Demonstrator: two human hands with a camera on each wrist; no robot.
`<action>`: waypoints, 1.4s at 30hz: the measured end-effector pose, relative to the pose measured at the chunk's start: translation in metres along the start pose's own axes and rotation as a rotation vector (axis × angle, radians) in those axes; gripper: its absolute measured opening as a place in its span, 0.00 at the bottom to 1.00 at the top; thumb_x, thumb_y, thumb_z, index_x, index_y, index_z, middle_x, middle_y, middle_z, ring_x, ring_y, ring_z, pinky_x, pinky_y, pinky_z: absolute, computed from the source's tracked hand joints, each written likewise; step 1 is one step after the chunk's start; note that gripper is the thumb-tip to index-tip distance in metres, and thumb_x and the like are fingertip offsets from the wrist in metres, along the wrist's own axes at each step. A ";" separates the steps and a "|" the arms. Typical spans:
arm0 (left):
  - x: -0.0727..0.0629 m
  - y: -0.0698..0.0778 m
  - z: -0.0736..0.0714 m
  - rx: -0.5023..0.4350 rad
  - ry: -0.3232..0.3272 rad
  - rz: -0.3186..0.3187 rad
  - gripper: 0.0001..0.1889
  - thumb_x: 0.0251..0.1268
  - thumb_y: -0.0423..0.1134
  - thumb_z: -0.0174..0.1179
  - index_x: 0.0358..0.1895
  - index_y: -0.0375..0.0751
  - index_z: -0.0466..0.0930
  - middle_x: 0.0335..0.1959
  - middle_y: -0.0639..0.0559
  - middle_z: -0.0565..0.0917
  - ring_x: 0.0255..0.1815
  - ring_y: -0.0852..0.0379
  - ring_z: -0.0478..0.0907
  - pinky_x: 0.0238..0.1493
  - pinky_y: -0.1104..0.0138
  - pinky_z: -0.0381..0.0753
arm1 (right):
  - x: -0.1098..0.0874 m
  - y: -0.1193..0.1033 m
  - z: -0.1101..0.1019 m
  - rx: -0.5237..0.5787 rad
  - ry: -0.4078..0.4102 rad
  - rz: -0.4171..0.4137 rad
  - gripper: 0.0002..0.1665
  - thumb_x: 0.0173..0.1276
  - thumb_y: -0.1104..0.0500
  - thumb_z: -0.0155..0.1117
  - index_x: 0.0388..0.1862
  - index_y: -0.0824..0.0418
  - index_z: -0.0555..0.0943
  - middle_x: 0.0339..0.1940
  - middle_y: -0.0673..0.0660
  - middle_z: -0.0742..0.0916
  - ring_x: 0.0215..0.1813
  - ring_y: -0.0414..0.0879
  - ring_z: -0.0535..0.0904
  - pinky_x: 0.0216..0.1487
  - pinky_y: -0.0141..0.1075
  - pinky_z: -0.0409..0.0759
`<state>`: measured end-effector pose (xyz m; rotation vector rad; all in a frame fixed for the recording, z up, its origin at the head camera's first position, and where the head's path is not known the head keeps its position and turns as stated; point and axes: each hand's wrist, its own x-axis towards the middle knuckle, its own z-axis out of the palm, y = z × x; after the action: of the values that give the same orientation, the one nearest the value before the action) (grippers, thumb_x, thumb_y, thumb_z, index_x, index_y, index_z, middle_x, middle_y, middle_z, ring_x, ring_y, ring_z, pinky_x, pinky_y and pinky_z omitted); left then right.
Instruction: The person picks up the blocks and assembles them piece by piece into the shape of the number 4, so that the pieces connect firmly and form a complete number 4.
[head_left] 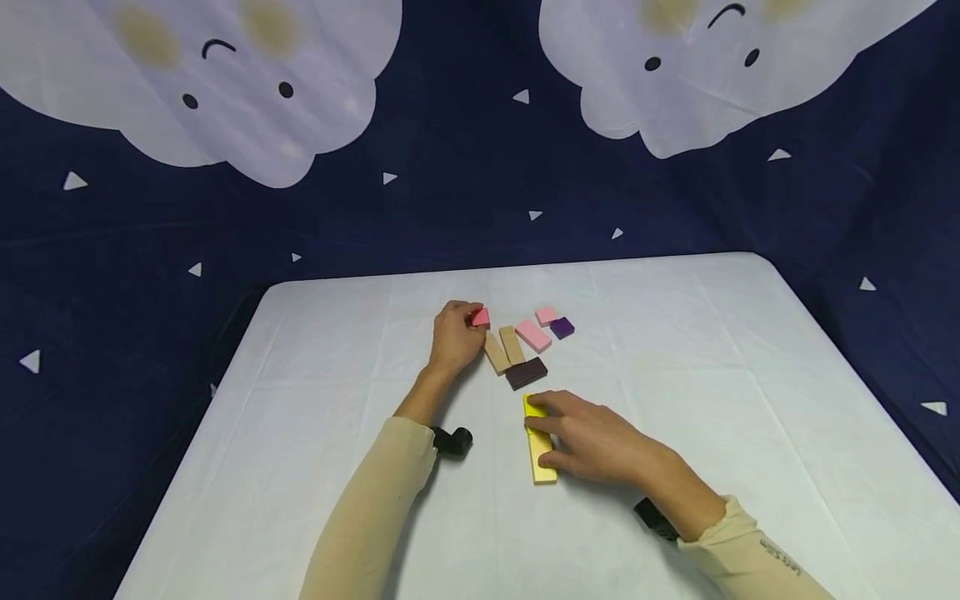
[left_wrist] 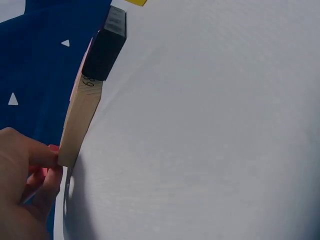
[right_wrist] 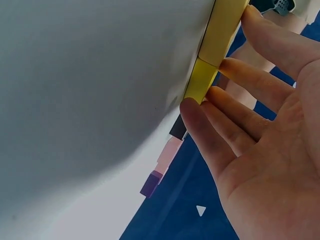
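Observation:
In the head view my left hand (head_left: 456,337) pinches a small reddish-pink block (head_left: 482,317) at the far end of a group of blocks. One fingertip sits by the end of a plain wooden block (left_wrist: 80,120) in the left wrist view. My right hand (head_left: 600,437) touches two yellow blocks lying end to end, a bright yellow block (right_wrist: 201,80) and a pale yellow block (head_left: 543,467). Its fingers are spread and fairly straight, with fingertips along the blocks' side and at the bright one's far end.
Beside the left hand lie two wooden blocks (head_left: 512,344), a dark brown block (head_left: 527,372), a longer pink block (head_left: 533,336), a small pink block (head_left: 546,316) and a purple block (head_left: 562,327). A white cloth covers the table (head_left: 337,350); a dark blue curtain (head_left: 450,225) hangs behind.

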<state>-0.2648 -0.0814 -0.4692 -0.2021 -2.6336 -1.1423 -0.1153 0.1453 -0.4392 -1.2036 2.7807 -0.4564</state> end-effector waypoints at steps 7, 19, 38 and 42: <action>-0.003 0.000 -0.002 -0.015 0.025 0.061 0.17 0.51 0.29 0.69 0.48 0.38 0.84 0.43 0.47 0.79 0.38 0.56 0.78 0.39 0.68 0.77 | 0.000 -0.001 0.000 0.003 -0.006 0.006 0.30 0.62 0.43 0.67 0.60 0.55 0.80 0.67 0.55 0.72 0.67 0.48 0.65 0.59 0.46 0.71; -0.016 0.020 -0.013 -0.044 -0.222 0.210 0.17 0.53 0.39 0.69 0.49 0.41 0.84 0.41 0.52 0.79 0.37 0.56 0.78 0.38 0.68 0.77 | -0.001 -0.001 0.001 0.014 -0.014 0.027 0.30 0.62 0.44 0.67 0.60 0.55 0.80 0.67 0.55 0.72 0.68 0.48 0.64 0.58 0.47 0.72; -0.035 0.047 -0.016 0.007 -0.549 0.425 0.16 0.55 0.44 0.70 0.47 0.47 0.84 0.41 0.61 0.81 0.39 0.65 0.73 0.47 0.68 0.70 | -0.002 -0.001 0.002 -0.011 -0.013 0.019 0.30 0.64 0.43 0.65 0.61 0.55 0.79 0.69 0.53 0.70 0.70 0.47 0.62 0.57 0.47 0.73; -0.039 0.048 -0.011 0.006 -0.578 0.456 0.13 0.56 0.45 0.69 0.44 0.49 0.85 0.37 0.62 0.82 0.37 0.65 0.73 0.44 0.67 0.67 | -0.002 -0.001 0.002 -0.008 -0.010 0.010 0.30 0.64 0.43 0.66 0.61 0.56 0.79 0.69 0.53 0.70 0.69 0.47 0.63 0.56 0.47 0.74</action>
<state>-0.2145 -0.0575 -0.4397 -1.2225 -2.8133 -1.0210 -0.1134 0.1457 -0.4405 -1.1896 2.7812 -0.4382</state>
